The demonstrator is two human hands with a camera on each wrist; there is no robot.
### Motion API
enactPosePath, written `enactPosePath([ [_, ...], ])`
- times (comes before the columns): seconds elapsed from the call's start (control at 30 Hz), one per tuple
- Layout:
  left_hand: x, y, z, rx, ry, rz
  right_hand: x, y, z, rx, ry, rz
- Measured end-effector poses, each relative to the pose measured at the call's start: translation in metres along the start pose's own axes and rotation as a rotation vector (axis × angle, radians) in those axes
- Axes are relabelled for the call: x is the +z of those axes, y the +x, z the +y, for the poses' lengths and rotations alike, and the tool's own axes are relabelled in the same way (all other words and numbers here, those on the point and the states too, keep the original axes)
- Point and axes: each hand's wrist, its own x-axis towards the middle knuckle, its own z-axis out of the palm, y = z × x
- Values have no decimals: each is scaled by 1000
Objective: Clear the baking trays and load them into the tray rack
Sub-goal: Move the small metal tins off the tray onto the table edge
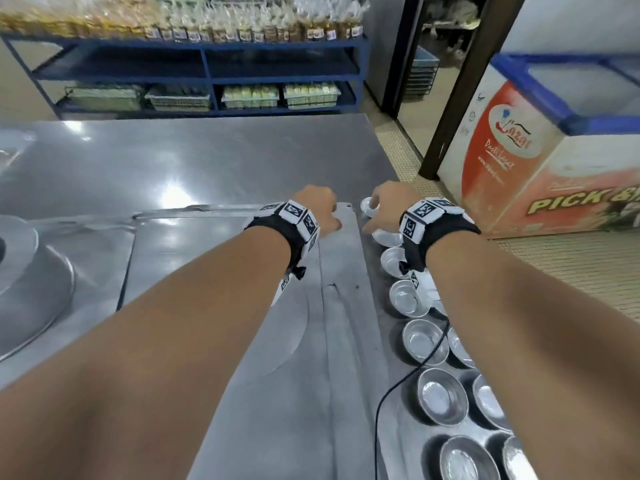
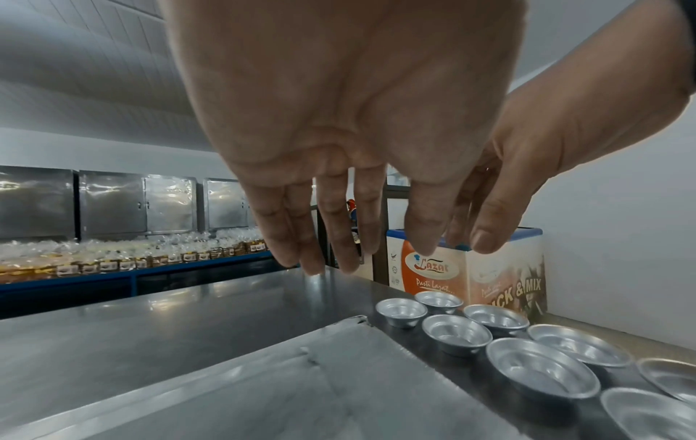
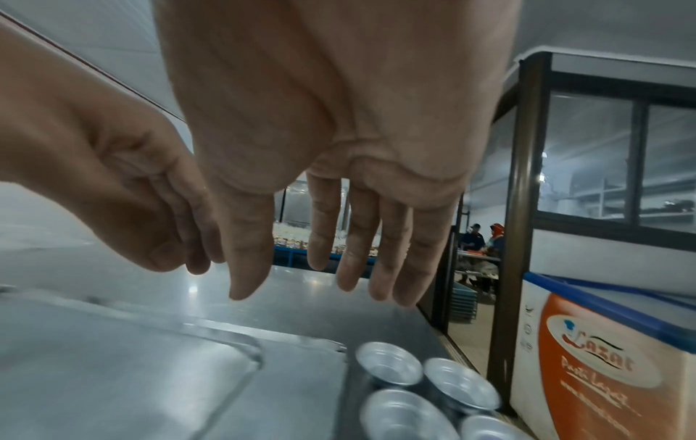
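Note:
A flat metal baking tray (image 1: 242, 306) lies on the steel table (image 1: 207, 161). Small aluminium tart cups (image 1: 424, 341) stand in two rows on the table along the tray's right side. My left hand (image 1: 327, 216) hovers over the tray's far right corner (image 2: 354, 320), fingers (image 2: 312, 262) hanging straight down and holding nothing. My right hand (image 1: 381, 216) hangs just to its right, above the farthest cups (image 3: 388, 369). Its fingers (image 3: 380, 285) are straight and empty too. Neither hand touches the tray or a cup.
A large round steel dish (image 1: 31, 289) sits at the table's left. The table's right edge runs close beside the cups. An orange chest freezer (image 1: 519, 150) stands to the right, a blue shelf of packed goods (image 1: 207, 64) behind. A black cable (image 1: 398, 386) crosses the cups.

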Motion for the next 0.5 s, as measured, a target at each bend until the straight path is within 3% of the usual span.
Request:
enactPosePath([
  [0.3,-47,-190,-133,-32,22,23,33,-125,-175,-100,-2,-20],
  [0.5,-64,-320,-245,-152,15,25,86,-202,-313,-201,56,-81],
])
